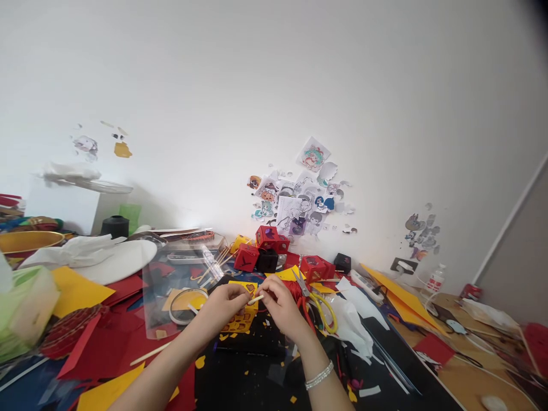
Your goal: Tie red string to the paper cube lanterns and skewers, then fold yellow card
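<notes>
My left hand (222, 311) and my right hand (280, 308) meet over a cluttered craft table and together pinch a thin pale wooden stick (256, 299) between their fingertips. Just below the stick lies a yellow paper piece (240, 321) with cut-out holes, on a black mat (257, 365). A beaded bracelet (319, 375) circles my right wrist. Yellow-handled scissors (319, 305) lie right beside my right hand. A roll of tape (187, 305) sits to the left of my left hand.
Red and black paper cubes (268, 248) stand at the back by the wall with stickers (295, 200). Red and yellow sheets (77, 291), a clear plastic sheet (171, 285), white paper scraps (351, 319) and loose sticks (214, 265) cover the table. A small bottle (435, 279) stands at the right.
</notes>
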`<state>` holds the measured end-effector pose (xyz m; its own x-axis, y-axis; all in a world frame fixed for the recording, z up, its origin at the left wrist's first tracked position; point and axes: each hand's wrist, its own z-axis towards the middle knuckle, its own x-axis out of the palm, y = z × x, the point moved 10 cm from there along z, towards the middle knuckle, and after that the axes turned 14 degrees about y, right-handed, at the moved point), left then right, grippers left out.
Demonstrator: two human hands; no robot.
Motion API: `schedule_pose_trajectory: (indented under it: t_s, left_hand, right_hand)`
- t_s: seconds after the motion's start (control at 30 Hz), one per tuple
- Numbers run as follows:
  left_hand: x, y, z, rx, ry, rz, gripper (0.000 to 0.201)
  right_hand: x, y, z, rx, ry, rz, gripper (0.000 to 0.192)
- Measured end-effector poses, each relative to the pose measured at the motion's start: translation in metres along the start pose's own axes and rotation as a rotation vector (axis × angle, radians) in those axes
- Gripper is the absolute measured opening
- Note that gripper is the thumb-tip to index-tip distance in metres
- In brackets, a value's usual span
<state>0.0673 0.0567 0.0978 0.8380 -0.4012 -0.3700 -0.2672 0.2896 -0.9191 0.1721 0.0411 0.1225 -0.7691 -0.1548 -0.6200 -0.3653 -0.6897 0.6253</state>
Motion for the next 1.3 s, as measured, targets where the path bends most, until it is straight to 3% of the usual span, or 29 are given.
schedule_pose_trajectory:
  t_s: [0.17, 0.3, 0.63, 0.93, 1.3]
  left_hand:
    - [0.007, 0.005, 0.000, -0.047, 0.052, 0.016, 0.032]
    - [0.012, 0.006, -0.001, -0.061, 0.102, -0.038, 0.027]
    - [0.019, 0.006, -0.002, -0.080, 0.151, -0.124, 0.022]
    - [0.026, 0.008, -0.004, -0.103, 0.215, -0.233, 0.037]
    - [0.031, 0.003, -0.005, -0.093, 0.279, -0.231, 0.038]
  right_hand:
    - [-0.002, 0.005, 0.000, -0.065, -0.069, 0.084, 0.012]
    - [0.003, 0.003, 0.001, -0.069, -0.021, 0.211, 0.010]
    - [0.005, -0.015, 0.000, 0.099, -0.008, 0.241, 0.008]
    - [0.005, -0.017, -0.001, 0.127, 0.001, 0.259, 0.009]
    - [0.005, -0.005, 0.001, 0.024, 0.031, 0.240, 0.008]
